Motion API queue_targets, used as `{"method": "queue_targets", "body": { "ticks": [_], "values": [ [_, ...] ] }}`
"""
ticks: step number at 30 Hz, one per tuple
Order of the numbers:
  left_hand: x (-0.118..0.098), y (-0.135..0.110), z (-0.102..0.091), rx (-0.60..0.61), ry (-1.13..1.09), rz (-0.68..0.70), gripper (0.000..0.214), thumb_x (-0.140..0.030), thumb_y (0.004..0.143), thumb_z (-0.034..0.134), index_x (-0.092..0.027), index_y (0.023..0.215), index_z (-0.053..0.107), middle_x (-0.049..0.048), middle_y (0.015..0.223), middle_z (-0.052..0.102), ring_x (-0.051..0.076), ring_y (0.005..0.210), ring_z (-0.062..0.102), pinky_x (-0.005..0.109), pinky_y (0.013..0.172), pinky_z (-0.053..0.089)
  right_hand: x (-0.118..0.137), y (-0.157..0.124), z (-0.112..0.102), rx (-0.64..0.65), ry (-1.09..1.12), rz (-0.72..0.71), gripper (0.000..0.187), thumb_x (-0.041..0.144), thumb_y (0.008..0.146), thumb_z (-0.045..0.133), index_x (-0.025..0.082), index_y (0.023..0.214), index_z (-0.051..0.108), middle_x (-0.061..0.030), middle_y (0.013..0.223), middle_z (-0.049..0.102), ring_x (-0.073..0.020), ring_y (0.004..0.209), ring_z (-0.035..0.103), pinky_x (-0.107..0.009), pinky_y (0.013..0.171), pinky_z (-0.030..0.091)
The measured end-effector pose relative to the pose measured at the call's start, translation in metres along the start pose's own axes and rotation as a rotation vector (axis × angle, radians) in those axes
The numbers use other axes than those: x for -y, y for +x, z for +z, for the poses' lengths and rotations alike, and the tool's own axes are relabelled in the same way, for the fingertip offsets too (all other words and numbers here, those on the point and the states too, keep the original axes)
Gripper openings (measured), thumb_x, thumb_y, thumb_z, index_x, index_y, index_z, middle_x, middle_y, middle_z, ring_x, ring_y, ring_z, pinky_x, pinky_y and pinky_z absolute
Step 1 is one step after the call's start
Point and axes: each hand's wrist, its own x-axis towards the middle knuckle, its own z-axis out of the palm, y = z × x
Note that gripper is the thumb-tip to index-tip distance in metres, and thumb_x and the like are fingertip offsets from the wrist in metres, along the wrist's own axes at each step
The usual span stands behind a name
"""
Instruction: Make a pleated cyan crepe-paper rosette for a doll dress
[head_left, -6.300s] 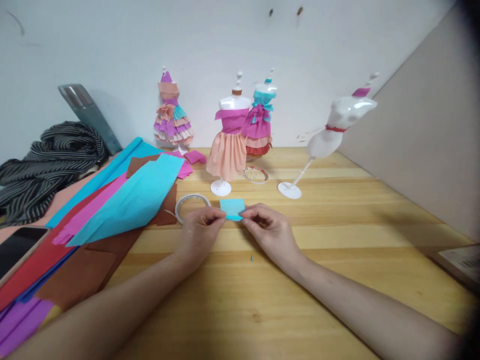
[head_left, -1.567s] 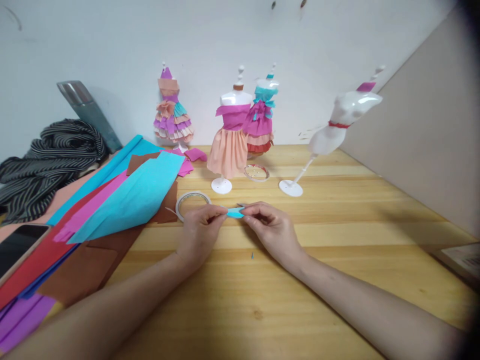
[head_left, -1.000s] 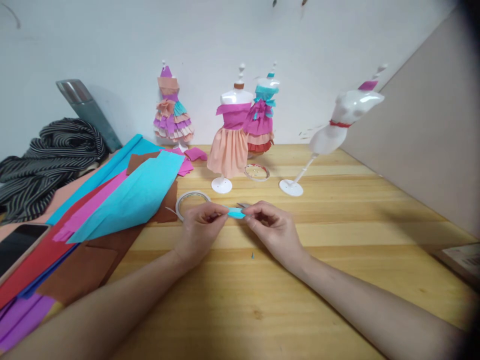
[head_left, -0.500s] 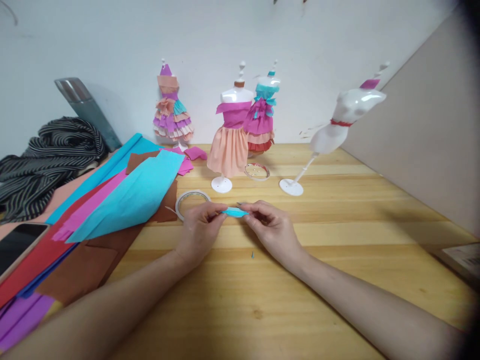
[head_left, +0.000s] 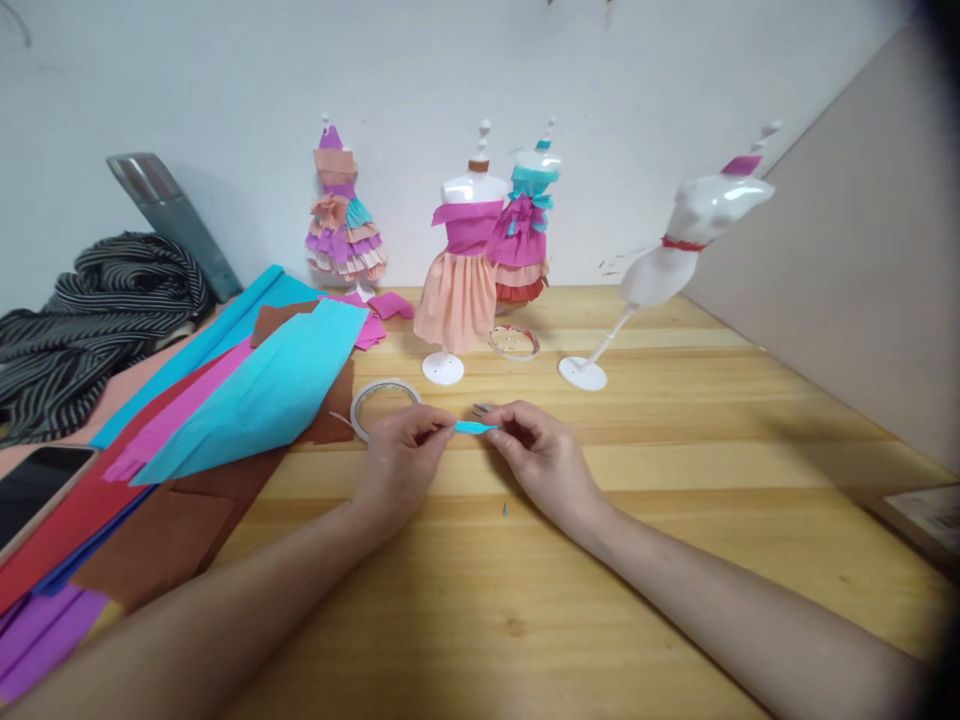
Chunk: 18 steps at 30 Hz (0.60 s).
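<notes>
A small strip of turquoise crepe paper (head_left: 474, 428) is stretched between my two hands, just above the wooden table. My left hand (head_left: 405, 455) pinches its left end between thumb and finger. At the other end, my right hand (head_left: 544, 455) pinches the strip the same way. The grey metal tips of a tool, perhaps scissors (head_left: 482, 408), show just behind my right fingers; the rest is hidden. Behind my left hand lies a roll of double-sided tape (head_left: 360, 405). A tiny blue scrap (head_left: 505, 510) lies on the table in front of my hands.
Several small dress forms stand behind: one in a pink and peach paper dress (head_left: 457, 300), a bare white one (head_left: 660, 275) tilted at right. Coloured crepe paper sheets (head_left: 255, 400), a phone (head_left: 37, 490), striped cloth (head_left: 112, 310) and a bottle (head_left: 180, 220) crowd the left. A ring (head_left: 514, 343) lies mid-table.
The turquoise strip looks narrower and more twisted or folded between my fingers. More of the grey metal tips shows behind my right hand. Both hands have stayed nearly in place.
</notes>
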Motion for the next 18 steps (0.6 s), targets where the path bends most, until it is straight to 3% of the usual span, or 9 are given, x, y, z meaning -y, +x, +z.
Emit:
{"method": "queue_targets", "body": {
  "ticks": [5, 10, 18],
  "values": [
    [-0.0010, 0.0006, 0.0018, -0.009, -0.046, -0.056, 0.008, -0.017, 0.075, 0.064, -0.017, 0.073, 0.072, 0.0000, 0.067, 0.069, 0.010, 0.059, 0.058, 0.020, 0.056, 0.045, 0.0009, -0.0004, -0.0010, 0.017, -0.024, 0.005, 0.011, 0.026, 0.080, 0.057, 0.019, 0.080, 0.066, -0.0023, 0.074, 0.067, -0.0150, 0.062, 0.056, -0.029, 0.060, 0.045],
    [0.0005, 0.0010, 0.0031, -0.005, -0.126, -0.017, 0.008, -0.014, 0.073, 0.062, -0.017, 0.072, 0.069, 0.0023, 0.075, 0.071, 0.012, 0.067, 0.063, 0.022, 0.062, 0.049, 0.0040, -0.0002, -0.0026, 0.029, -0.011, -0.047, 0.008, 0.023, 0.081, 0.057, 0.019, 0.077, 0.064, -0.0037, 0.078, 0.065, -0.0160, 0.067, 0.057, -0.029, 0.063, 0.045],
    [-0.0047, 0.0012, 0.0001, 0.100, -0.162, -0.074, 0.006, -0.016, 0.072, 0.061, -0.015, 0.066, 0.063, -0.0023, 0.055, 0.057, 0.008, 0.052, 0.049, 0.019, 0.049, 0.038, 0.0056, -0.0015, -0.0027, 0.033, 0.096, 0.003, 0.009, 0.026, 0.079, 0.059, 0.019, 0.073, 0.061, 0.0003, 0.064, 0.057, -0.0137, 0.058, 0.049, -0.027, 0.055, 0.040]
  ]
}}
